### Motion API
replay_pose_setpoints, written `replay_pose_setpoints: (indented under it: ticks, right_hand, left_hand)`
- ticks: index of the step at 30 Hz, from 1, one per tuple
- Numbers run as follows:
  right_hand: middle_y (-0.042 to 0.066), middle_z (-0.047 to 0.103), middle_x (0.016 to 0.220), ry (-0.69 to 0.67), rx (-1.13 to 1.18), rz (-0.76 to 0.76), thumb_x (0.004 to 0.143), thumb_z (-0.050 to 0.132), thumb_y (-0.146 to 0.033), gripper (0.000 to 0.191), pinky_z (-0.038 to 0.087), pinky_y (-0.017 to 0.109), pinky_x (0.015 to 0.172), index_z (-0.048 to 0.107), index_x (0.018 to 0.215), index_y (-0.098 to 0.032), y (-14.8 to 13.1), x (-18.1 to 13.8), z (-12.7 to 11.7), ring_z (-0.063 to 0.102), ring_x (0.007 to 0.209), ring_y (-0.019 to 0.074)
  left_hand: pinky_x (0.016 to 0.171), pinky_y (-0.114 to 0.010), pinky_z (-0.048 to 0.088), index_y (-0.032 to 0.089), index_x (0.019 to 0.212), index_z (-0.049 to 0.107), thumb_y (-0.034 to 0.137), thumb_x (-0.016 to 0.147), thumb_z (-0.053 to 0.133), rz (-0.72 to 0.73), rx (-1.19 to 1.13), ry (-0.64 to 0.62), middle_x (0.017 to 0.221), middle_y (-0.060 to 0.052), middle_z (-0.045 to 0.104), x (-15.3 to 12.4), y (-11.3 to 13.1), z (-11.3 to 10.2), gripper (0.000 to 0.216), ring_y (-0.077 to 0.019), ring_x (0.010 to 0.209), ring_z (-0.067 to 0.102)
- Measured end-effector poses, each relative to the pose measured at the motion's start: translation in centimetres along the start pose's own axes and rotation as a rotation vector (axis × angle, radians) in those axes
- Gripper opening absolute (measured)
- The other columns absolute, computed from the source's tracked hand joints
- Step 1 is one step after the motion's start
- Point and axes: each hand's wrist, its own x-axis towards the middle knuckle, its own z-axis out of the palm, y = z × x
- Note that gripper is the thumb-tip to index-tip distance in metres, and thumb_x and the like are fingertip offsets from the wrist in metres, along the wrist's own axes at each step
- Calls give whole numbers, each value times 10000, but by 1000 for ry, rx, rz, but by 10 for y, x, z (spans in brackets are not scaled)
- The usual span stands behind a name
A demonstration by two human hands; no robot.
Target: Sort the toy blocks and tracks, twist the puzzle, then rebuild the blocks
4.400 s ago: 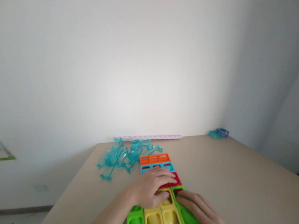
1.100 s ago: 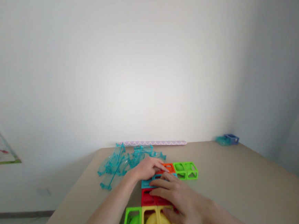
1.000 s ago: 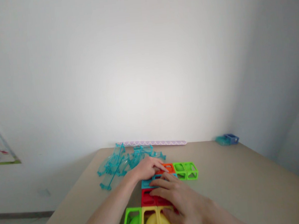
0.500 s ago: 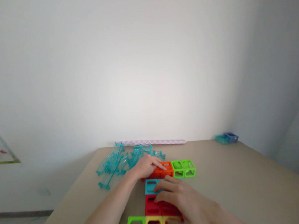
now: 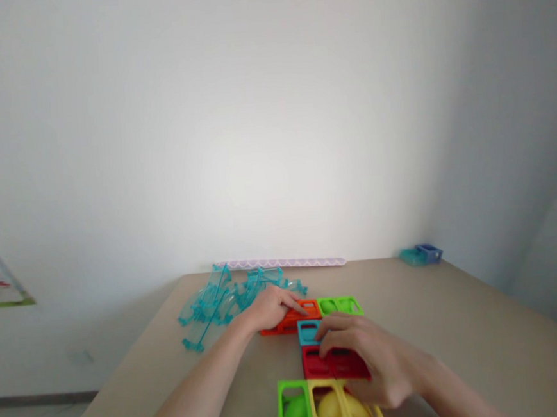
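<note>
My left hand [image 5: 271, 307] lies over the orange open-frame block [image 5: 288, 326], fingers across its top; its thumb is hidden. Joined to the right end of that block is a bright green one [image 5: 340, 305]. My right hand [image 5: 374, 352] is closed over a group of joined blocks, with curled fingers on the red block [image 5: 317, 361] and the thumb by the yellow one. The light blue block [image 5: 308, 332] sits at the far end of this group, close to the orange block. Nearest me are a yellow block [image 5: 329, 405] and a green block [image 5: 294, 409], with rounded shapes inside.
A heap of clear teal track pieces [image 5: 213, 307] lies on the left of the table [image 5: 462, 342]. Along the wall runs a pale purple patterned strip [image 5: 283, 263]. A dark blue box [image 5: 429, 253] and a teal piece [image 5: 411, 257] stand at the back right corner.
My right hand has slid the joined light blue, red, yellow and green blocks to the right and slightly away from me. My left hand has stayed on the orange block.
</note>
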Motion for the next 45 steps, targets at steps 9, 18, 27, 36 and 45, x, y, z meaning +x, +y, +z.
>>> replay_pose_setpoints:
  ticks: [9, 18, 27, 36, 45]
  right_hand:
    - [90, 617, 1107, 34, 12, -35, 593, 592, -151, 418, 439, 373, 890, 624, 1005, -211, 7, -6, 0, 585, 991, 268]
    - [105, 615, 1131, 20, 35, -102, 596, 616, -167, 425, 432, 389, 908, 634, 1020, -187, -2, 1, 8, 575, 1004, 272]
    - [91, 595, 1244, 67, 25, -188, 752, 567, -156, 354, 385, 398, 980, 626, 1098, -198, -16, 19, 29, 535, 1099, 249]
    - [106, 630, 1121, 376, 5, -52, 878, 467, -176, 249, 419, 397, 950, 640, 1055, -204, 24, 13, 25, 548, 1074, 226]
    - [92, 627, 1114, 239, -245, 359, 850, 516, -253, 343, 421, 363, 906, 591, 1184, -228, 75, -4, 16, 565, 1050, 244]
  left_hand:
    - [896, -226, 450, 246, 932, 757, -2, 718, 397, 4, -28, 0, 1108, 33, 702, 0, 6, -2, 487, -138, 976, 647]
    - [934, -229, 433, 237, 951, 754, -14, 678, 388, -20, -28, 1, 1108, 26, 702, 2, 4, 0, 521, -141, 1009, 642]
    - [897, -231, 453, 241, 980, 745, 9, 723, 401, 40, -88, -13, 1118, 23, 699, 4, 13, 4, 488, -136, 953, 651]
    - [826, -222, 456, 221, 929, 747, 116, 787, 486, -6, -14, -24, 1001, 5, 717, 1, 29, 1, 315, -147, 895, 638]
    - [783, -249, 439, 227, 998, 697, 594, 683, 665, -1, 110, -76, 1005, -29, 679, -3, 39, -6, 485, -201, 908, 618]
